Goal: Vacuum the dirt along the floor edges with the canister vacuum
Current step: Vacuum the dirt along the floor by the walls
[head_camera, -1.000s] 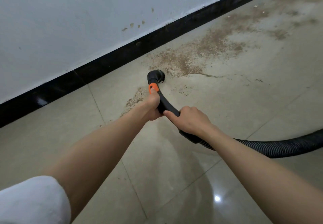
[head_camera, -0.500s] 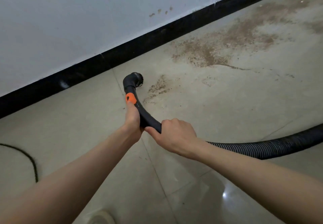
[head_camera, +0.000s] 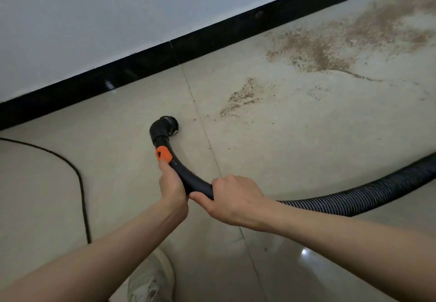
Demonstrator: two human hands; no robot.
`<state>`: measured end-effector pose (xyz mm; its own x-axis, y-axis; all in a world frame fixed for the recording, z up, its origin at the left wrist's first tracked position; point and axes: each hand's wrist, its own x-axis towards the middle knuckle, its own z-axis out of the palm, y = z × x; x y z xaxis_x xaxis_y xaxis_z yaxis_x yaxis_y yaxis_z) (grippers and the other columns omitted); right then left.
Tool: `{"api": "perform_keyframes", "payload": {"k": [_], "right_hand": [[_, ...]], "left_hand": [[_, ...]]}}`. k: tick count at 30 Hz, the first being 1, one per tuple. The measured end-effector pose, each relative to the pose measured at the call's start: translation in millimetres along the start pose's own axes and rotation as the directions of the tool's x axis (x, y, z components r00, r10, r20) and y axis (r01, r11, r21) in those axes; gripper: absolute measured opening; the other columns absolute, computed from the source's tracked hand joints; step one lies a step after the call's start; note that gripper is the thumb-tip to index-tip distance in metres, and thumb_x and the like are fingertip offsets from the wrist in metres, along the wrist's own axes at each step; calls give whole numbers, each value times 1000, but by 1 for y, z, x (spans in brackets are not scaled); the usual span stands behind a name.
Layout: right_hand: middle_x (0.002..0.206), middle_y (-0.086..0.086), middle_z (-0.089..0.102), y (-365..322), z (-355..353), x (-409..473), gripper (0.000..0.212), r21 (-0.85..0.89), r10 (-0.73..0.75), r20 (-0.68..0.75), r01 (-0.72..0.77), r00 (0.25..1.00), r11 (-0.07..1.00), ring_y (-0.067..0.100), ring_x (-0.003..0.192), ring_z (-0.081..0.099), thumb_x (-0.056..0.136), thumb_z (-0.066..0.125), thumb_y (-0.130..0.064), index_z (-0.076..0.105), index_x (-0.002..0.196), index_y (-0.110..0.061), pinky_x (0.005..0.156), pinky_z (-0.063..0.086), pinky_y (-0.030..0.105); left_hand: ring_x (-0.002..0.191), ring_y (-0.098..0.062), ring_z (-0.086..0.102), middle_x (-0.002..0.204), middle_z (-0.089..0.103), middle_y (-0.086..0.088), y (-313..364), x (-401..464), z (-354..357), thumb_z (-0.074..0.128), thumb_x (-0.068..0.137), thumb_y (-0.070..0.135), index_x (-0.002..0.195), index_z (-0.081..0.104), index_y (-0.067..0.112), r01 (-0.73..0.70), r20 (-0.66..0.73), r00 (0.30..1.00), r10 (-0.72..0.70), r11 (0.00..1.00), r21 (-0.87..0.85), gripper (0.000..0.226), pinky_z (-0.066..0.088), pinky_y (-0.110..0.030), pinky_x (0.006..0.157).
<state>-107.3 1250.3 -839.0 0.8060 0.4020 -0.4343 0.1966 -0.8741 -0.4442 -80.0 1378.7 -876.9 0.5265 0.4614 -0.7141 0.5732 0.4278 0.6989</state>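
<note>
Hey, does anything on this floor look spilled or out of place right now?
Yes. Brown dirt lies spilled along the baseboard at upper right, with a smaller patch nearer the nozzle, which sits on clean tile left of both.

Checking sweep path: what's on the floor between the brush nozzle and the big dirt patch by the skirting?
Head view: between brush nozzle and big dirt patch lie a tile joint, stray specks and a small dirt patch.

You've got open tile [head_camera: 295, 150] between the brush nozzle [head_camera: 168, 126] and the baseboard [head_camera: 132, 70]. Watch the power cord [head_camera: 80, 183] on your left and your shoe [head_camera: 151, 278] underneath.
</note>
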Motion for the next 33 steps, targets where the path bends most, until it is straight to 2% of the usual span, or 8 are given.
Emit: {"api": "perform_keyframes", "payload": {"k": [4,8,14,17,20,25,30,33], "right_hand": [[77,3,51,1,5,-9,55,-14,33,-11,-33,999,999,25,69,45,91,28,-70,48,85,-19,60,32,33],[72,0,44,13,6,-14,56,-49,53,-29,-55,998,997,24,68,45,91,27,-71,45,84,-19,60,32,33],[62,-4,41,30,9,-29,56,-32,105,-56,-107,993,994,24,66,48,90,26,-72,47,80,-20,57,33,33],[62,-4,40,39,7,-36,57,-22,130,-67,-132,989,991,24,65,47,89,26,-72,46,78,-20,57,32,33],[62,-4,39,47,4,-44,56,-32,151,-82,-154,985,988,25,67,47,89,26,-72,45,77,-20,59,33,33],[62,-3,40,57,-5,-46,56,-18,183,-110,-186,977,982,25,67,48,90,27,-71,40,68,-21,58,32,34],[64,-2,45,52,-12,-26,55,-32,109,-57,-110,992,993,21,62,48,91,27,-70,39,66,-22,53,30,33],[65,-2,47,40,-15,1,56,-36,44,-30,-46,999,998,17,58,47,91,29,-70,40,66,-21,50,30,32]], "left_hand": [[59,-20,56,58,57,-5,-8,-5,0,45,87,61,80,53,13,8,13,1000,-8,1000,6,50,46,-32,62],[57,-18,57,45,58,0,-16,-10,11,40,92,59,79,53,14,27,46,999,-27,1000,-7,49,46,-29,56],[70,-21,57,74,58,-7,-30,-17,24,40,89,61,83,54,12,69,87,994,-72,997,39,51,47,-31,64],[68,-18,56,73,57,-4,-33,-24,32,40,89,59,84,55,13,89,121,988,-94,995,42,48,45,-29,58],[71,-17,56,76,57,-3,-36,-31,41,40,90,58,94,55,13,143,186,971,-149,989,47,47,44,-29,56],[75,-17,57,80,58,-4,-31,-34,57,41,88,58,91,55,15,189,278,939,-201,979,72,45,46,-28,56],[80,-18,58,90,59,-3,-21,-17,50,38,89,64,115,54,15,153,191,969,-159,987,45,57,46,-31,58],[81,-18,57,95,59,-4,-3,-1,41,35,91,63,118,51,15,121,136,983,-123,992,29,58,47,-32,59]]}}
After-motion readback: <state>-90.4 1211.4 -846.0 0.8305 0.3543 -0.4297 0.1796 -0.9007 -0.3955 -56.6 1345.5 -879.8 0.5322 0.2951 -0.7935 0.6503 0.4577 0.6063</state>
